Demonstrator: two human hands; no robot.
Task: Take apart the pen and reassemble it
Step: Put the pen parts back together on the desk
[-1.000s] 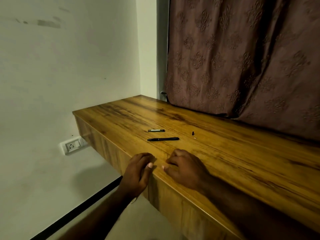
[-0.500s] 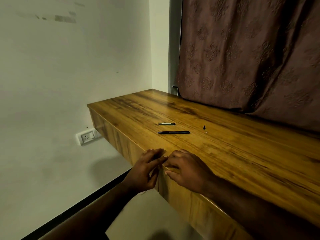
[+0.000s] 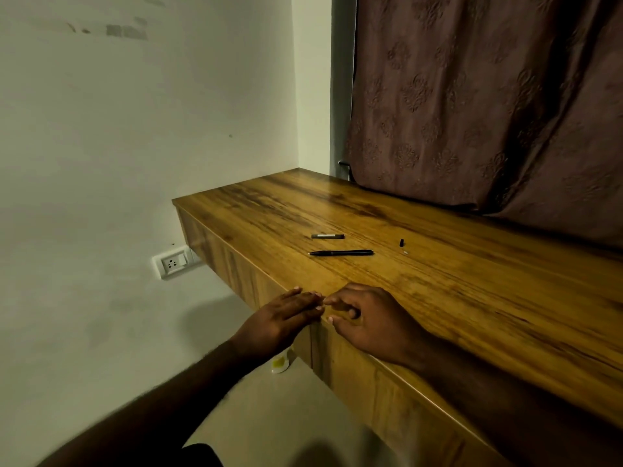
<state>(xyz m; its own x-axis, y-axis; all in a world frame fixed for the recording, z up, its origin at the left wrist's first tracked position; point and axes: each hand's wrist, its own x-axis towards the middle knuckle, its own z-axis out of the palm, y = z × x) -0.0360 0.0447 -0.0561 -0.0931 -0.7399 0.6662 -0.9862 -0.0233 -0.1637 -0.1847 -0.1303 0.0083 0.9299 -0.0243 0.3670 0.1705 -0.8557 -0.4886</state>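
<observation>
Touching table edge, left hand flat

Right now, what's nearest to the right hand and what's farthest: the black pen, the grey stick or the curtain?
1. Black pen, lying just ahead of the right hand.
2. Grey stick, right behind the pen, slightly left.
3. Curtain, hanging at the far edge of the table.
</observation>
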